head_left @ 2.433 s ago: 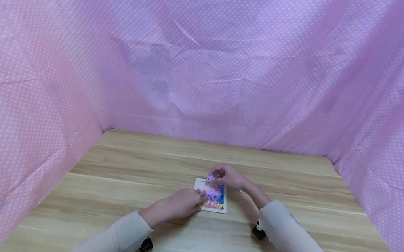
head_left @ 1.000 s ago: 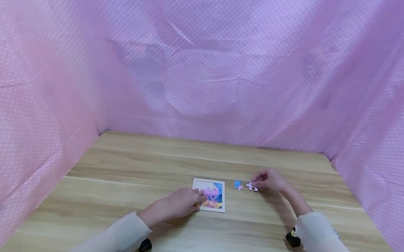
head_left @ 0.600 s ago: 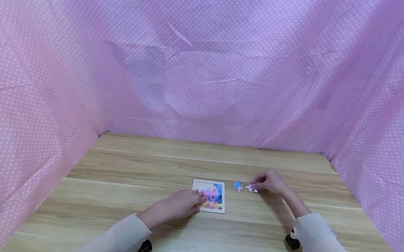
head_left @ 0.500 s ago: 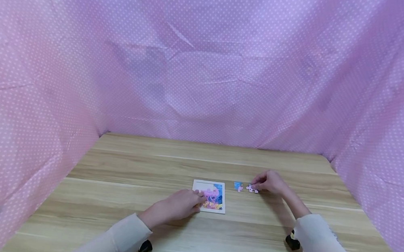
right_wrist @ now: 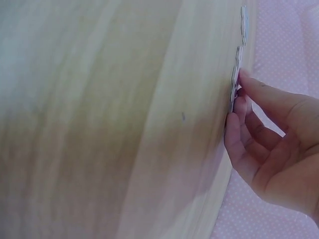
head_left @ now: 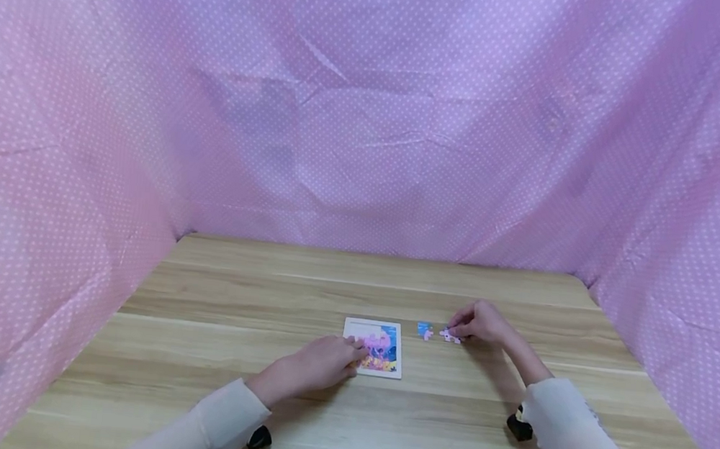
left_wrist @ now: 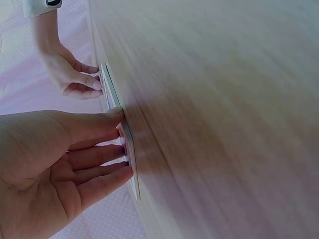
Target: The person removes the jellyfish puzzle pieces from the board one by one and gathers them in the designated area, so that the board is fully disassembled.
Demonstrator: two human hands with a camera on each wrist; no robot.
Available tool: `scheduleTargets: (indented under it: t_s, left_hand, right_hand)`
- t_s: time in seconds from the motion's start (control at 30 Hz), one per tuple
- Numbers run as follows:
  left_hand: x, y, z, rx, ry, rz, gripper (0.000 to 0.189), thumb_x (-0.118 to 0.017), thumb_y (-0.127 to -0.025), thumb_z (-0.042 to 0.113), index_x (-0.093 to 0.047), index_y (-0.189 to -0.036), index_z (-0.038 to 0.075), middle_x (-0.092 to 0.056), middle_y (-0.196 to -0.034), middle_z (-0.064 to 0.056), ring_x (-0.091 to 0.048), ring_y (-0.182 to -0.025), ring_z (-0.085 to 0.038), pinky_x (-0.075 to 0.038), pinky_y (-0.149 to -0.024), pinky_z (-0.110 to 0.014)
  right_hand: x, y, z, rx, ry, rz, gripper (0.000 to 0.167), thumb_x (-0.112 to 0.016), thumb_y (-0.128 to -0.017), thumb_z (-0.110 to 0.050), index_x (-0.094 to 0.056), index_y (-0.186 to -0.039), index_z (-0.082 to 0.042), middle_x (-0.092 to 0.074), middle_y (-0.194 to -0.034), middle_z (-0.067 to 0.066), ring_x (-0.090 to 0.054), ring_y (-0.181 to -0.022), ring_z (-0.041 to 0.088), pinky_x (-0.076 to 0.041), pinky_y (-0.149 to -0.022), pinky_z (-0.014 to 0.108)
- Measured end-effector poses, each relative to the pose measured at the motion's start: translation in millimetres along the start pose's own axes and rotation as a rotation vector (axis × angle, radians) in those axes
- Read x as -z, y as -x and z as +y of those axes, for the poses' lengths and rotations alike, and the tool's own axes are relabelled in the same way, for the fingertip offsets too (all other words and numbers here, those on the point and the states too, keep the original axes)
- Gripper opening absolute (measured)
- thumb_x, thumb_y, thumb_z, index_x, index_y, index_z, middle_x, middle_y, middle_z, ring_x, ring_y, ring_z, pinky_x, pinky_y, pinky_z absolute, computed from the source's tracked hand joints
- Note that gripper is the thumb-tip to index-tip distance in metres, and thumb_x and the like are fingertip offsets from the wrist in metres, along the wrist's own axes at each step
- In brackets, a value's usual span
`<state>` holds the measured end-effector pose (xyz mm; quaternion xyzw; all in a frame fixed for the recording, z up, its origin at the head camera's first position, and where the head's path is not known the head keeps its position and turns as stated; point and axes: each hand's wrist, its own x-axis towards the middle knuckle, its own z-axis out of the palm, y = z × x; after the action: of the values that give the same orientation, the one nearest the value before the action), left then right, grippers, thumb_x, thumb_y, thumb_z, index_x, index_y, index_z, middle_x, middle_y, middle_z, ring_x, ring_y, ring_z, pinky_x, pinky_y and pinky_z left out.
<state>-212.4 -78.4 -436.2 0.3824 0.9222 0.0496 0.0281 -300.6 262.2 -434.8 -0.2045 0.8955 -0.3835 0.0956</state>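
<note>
A jigsaw puzzle board with a pale border lies mid-table, its pink, blue and yellow picture partly filled and its upper left pale. My left hand rests on the board's left side, fingers nearly straight; in the left wrist view its thumb touches the board's edge. To the right of the board, my right hand pinches a pink puzzle piece at the tabletop. The right wrist view shows that puzzle piece edge-on at the fingertips. A blue and pink piece lies between it and the board.
The wood-grain table ends at the back against a pink polka-dot cloth, which also hangs on both sides. Black wrist devices sit under both light sleeves.
My right hand has moved from the board's upper edge, where it held a pink piece, to the pink piece at the right. That piece has turned slightly. The left hand stays on the board.
</note>
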Motion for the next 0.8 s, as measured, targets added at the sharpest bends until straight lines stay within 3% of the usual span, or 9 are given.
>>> scheduleTargets:
  t_s: [0.27,0.57,0.8]
  left_hand:
    - [2.2,0.1,-0.3,-0.007,-0.007,0.002,0.037,-0.068,-0.098,0.019,-0.066,-0.132,0.006,-0.061,-0.136,-0.012,-0.059,-0.125,-0.026,-0.049,-0.102,-0.038]
    - [4.5,-0.7,-0.2,-0.007,-0.016,0.003,0.038,-0.069,-0.098,0.021,-0.066,-0.133,0.006,-0.061,-0.137,-0.011,-0.059,-0.125,-0.025,-0.049,-0.102,-0.038]
    - [3.7,0.3,-0.1,-0.013,-0.016,0.011,0.037,-0.069,-0.097,0.02,-0.067,-0.132,0.006,-0.062,-0.135,-0.012,-0.06,-0.124,-0.024,-0.05,-0.1,-0.037]
  right_hand:
    - [2.3,-2.7,-1.1,-0.02,-0.03,0.023,0.009,-0.07,-0.089,0.004,-0.073,-0.093,0.011,-0.07,-0.076,0.011,-0.059,-0.064,0.013,-0.051,-0.053,0.024]
    - [-4.5,-11.6,-20.3,0.032,0.082,0.089,0.012,-0.075,-0.089,-0.01,-0.077,-0.092,0.002,-0.074,-0.086,0.008,-0.06,-0.076,0.011,-0.05,-0.069,0.026]
    - [-20.3,-21.3,-30.2,0.024,0.029,0.083,0.015,-0.072,-0.092,-0.011,-0.076,-0.096,0.003,-0.074,-0.088,0.009,-0.061,-0.076,0.011,-0.051,-0.069,0.026]
